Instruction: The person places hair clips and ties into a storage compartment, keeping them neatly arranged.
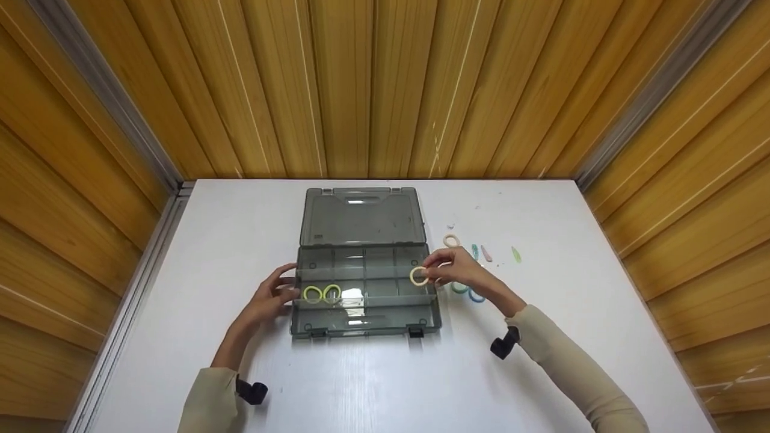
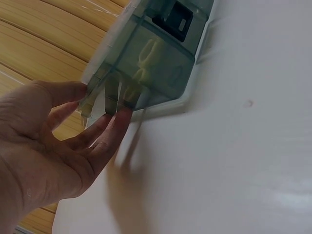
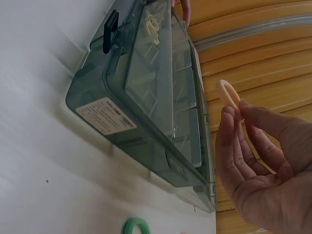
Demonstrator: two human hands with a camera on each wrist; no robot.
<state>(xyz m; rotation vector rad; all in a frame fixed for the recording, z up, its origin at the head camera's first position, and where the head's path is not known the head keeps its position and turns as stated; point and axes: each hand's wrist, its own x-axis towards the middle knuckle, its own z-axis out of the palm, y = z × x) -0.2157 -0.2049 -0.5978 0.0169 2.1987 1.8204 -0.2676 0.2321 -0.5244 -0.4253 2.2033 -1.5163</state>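
A smoky grey plastic organizer box (image 1: 368, 319) lies on the table with its lid (image 1: 361, 218) folded back. My left hand (image 1: 271, 299) rests its fingertips against the left side wall; the left wrist view shows them at the corner. Between thumb and fingertips, my right hand (image 1: 460, 269) pinches a pale peach ring-shaped hair tie (image 3: 227, 93). It is held above the box's right end. Inside, towards the left, two yellow-green hair ties (image 1: 313, 300) sit side by side in a middle compartment behind a clear divider.
Right of the box lie a beige hair tie (image 1: 451, 235), a green one (image 1: 459, 291) and a blue one (image 1: 477, 299), the last two partly behind my right hand. Small teal (image 1: 474, 251), pink (image 1: 486, 254) and green (image 1: 516, 254) clip-like pieces lie nearby. Wood-patterned walls (image 1: 373, 90) border the white table.
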